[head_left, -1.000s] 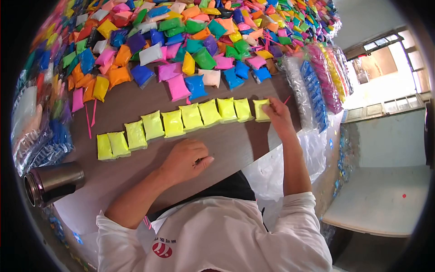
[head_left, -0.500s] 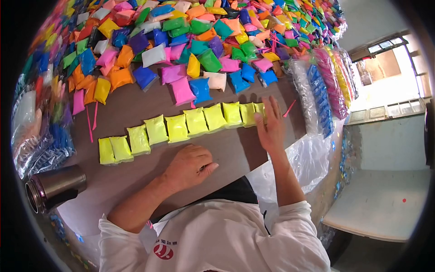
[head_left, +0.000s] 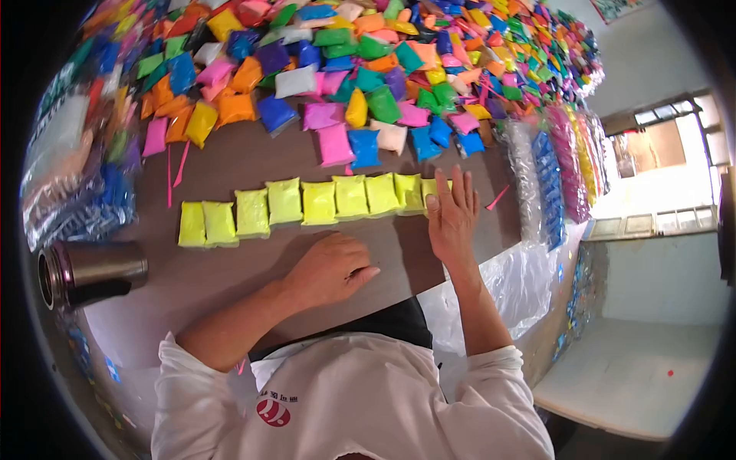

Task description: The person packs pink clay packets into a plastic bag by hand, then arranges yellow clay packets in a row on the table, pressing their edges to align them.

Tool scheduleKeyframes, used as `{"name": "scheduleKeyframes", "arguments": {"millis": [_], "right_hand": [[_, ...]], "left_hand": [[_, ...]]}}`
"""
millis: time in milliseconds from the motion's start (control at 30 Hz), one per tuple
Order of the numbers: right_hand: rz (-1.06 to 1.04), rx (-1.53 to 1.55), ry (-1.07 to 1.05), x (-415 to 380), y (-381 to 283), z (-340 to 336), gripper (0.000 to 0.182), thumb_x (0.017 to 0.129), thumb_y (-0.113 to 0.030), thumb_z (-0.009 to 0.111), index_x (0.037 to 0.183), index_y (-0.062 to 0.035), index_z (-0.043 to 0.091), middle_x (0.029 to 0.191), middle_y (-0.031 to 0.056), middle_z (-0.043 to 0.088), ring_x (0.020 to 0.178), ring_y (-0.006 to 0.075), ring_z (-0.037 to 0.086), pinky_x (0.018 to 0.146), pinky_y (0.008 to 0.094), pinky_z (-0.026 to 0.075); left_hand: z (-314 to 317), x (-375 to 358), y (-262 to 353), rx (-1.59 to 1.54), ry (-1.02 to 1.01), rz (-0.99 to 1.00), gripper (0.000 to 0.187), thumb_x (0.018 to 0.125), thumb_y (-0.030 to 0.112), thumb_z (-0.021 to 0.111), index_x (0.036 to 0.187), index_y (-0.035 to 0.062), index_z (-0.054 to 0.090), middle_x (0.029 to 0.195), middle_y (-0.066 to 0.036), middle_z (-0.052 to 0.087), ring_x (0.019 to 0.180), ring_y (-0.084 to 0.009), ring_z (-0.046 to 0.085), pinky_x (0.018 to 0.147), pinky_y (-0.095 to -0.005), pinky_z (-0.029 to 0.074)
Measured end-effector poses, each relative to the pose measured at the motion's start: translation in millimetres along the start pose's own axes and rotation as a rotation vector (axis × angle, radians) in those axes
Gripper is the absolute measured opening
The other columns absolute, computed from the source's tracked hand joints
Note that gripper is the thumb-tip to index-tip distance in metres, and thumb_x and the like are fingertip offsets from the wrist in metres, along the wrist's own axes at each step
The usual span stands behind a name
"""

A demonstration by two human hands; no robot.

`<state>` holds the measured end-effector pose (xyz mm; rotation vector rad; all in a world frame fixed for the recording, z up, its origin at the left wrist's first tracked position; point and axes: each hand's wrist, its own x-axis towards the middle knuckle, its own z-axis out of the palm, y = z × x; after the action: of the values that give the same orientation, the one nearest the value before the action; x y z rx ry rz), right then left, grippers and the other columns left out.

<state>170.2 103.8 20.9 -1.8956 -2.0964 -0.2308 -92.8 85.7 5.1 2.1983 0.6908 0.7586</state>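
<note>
A row of several yellow packets (head_left: 319, 202) lies side by side across the brown table. At the row's right end, my right hand (head_left: 454, 218) is open, its fingers straight and its thumb and palm edge against the last yellow packet (head_left: 434, 187), partly covering it. My left hand (head_left: 330, 264) rests on the table just in front of the row's middle, apart from the packets. Its fingers are curled in a loose fist, and nothing shows in them.
A big heap of coloured packets (head_left: 368, 61) fills the far side of the table (head_left: 253, 165). Pink sticks (head_left: 497, 198) lie on it. A metal flask (head_left: 103, 272) stands out at left. Bagged packets (head_left: 546, 180) line the right edge, with clear plastic (head_left: 498, 299) below.
The camera view has turned and shifted, so the row looks more level. My right hand stays at the row's right end with its fingers straight. My left hand remains curled on the table.
</note>
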Motion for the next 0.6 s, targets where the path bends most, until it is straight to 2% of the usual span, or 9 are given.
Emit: {"name": "scheduleKeyframes", "arguments": {"millis": [67,200,433,467,567,600], "right_hand": [[-0.084,0.090,-0.003,10,-24,-9,0.047,0.104,-0.029,0.047,0.147,-0.0134,0.049,0.155,0.0196,0.039,0.143,0.0442,0.034,0.115,0.0535,0.028],[-0.186,0.176,-0.045,7,-51,19,0.047,0.103,-0.028,0.049,0.147,-0.0127,0.049,0.153,0.0189,0.042,0.141,0.0439,0.038,0.114,0.0515,0.031],[-0.213,0.084,-0.091,14,-57,12,0.047,0.103,-0.030,0.049,0.147,-0.0127,0.049,0.154,0.0179,0.042,0.143,0.0422,0.036,0.115,0.0522,0.030],[-0.277,0.086,-0.049,18,-63,8,0.048,0.100,-0.030,0.055,0.144,-0.0118,0.052,0.151,0.0174,0.045,0.138,0.0417,0.041,0.111,0.0522,0.034],[-0.307,0.177,-0.082,30,-102,-16,0.048,0.093,-0.028,0.066,0.137,-0.0105,0.059,0.140,0.0160,0.052,0.127,0.0391,0.050,0.105,0.0503,0.040],[-0.308,0.203,-0.129,33,-109,-17,0.047,0.090,-0.027,0.069,0.133,-0.0102,0.061,0.135,0.0152,0.054,0.122,0.0376,0.052,0.102,0.0496,0.041]], "left_hand": [[-2,0,1,0.023,-0.063,-0.024,0.024,0.090,0.023,0.068,0.077,0.0060,0.057,0.080,-0.010,0.056,0.081,-0.0321,0.057,0.076,-0.0438,0.046],[0,-1,-1,-0.027,-0.009,-0.002,0.025,0.091,0.024,0.066,0.077,0.0052,0.057,0.079,-0.011,0.055,0.082,-0.0333,0.057,0.077,-0.0453,0.046],[7,-1,-7,-0.053,0.037,0.022,0.025,0.092,0.026,0.066,0.080,0.0045,0.061,0.082,-0.012,0.058,0.086,-0.0328,0.058,0.080,-0.0463,0.047],[11,-3,-8,-0.056,0.050,0.027,0.026,0.092,0.026,0.065,0.079,0.0044,0.061,0.083,-0.012,0.058,0.087,-0.0327,0.058,0.081,-0.0465,0.047],[-1,-5,0,0.018,-0.071,-0.075,0.026,0.093,0.026,0.064,0.081,0.0034,0.067,0.088,-0.013,0.063,0.092,-0.0336,0.060,0.086,-0.0465,0.048],[2,-6,-2,-0.005,-0.051,-0.060,0.026,0.093,0.026,0.063,0.082,0.0030,0.068,0.090,-0.014,0.065,0.094,-0.0343,0.060,0.088,-0.0464,0.048]]}}
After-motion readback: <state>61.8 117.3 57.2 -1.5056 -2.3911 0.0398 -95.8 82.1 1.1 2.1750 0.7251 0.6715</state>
